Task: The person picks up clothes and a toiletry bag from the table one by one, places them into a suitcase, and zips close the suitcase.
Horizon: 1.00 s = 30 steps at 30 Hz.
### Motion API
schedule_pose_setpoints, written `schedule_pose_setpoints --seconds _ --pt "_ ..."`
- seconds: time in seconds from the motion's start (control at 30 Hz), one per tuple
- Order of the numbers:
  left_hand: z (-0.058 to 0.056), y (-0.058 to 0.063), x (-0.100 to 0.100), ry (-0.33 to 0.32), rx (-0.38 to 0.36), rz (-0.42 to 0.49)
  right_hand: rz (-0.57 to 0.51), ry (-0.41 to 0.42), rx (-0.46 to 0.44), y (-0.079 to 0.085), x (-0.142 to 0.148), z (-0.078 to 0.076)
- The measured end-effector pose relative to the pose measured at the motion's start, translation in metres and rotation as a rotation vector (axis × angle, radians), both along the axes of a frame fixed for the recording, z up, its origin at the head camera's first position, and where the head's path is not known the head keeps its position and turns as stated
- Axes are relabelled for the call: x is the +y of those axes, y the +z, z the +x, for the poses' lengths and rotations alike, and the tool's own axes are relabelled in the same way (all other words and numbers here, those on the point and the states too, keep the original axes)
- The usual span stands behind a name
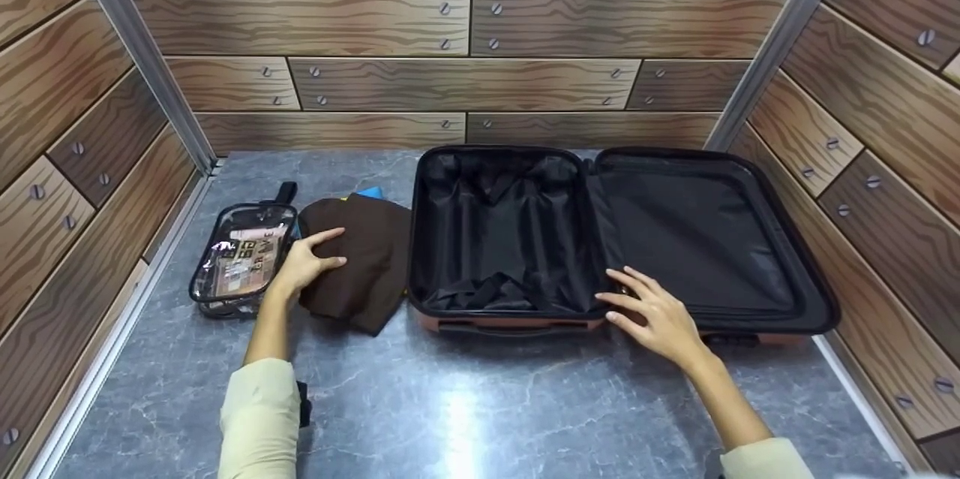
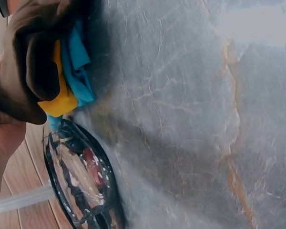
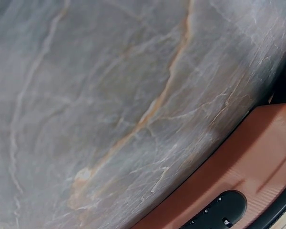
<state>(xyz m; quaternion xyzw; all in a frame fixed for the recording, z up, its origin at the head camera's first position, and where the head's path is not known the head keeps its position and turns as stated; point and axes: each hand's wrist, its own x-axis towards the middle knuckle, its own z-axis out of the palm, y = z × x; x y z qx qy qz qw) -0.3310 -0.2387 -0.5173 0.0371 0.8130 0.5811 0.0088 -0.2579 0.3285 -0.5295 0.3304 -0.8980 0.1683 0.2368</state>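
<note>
- Lying partly beneath the left hand (image 1: pixel 300 267) in the head view, the brown cloth (image 1: pixel 371 254) looks light, soft and limp; it should sag wherever nothing supports it, and its matt surface probably slips little against skin.
- A hold with thumb on top and fingers underneath, taking in every layer, seems best; pinching the top layer alone could pull the fold apart.
- Two digits of that hand show, spread apart and fairly straight on the cloth; the rest are hidden, so whether it grips cannot be told. Most of the cloth extends beyond these fingertips, while the clear pouch (image 1: pixel 244 261) sits just beside the back of the hand.
- Well apart, the right hand (image 1: pixel 660 317) has its fingers loosely spread with nothing visible in them, at the middle fold of the open suitcase (image 1: pixel 510 231).
- From the left wrist, rounded brown folds cover part of the fingers; yellow cloth (image 2: pixel 66 98) and blue cloth (image 2: pixel 78 55) show just past them, on the side away from the palm.
- From the right wrist, neither hand nor brown cloth shows, only the suitcase's stiff-looking shell with its lock panel (image 3: pixel 219 210), and the tabletop (image 3: pixel 100 95).
</note>
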Motion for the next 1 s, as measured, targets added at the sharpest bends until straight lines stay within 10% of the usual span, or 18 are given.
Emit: schedule_pose_setpoints --seconds 1.0 --pt "0.014 0.015 0.013 0.027 0.008 0.381 -0.011 0.010 0.043 -0.001 0.000 -0.002"
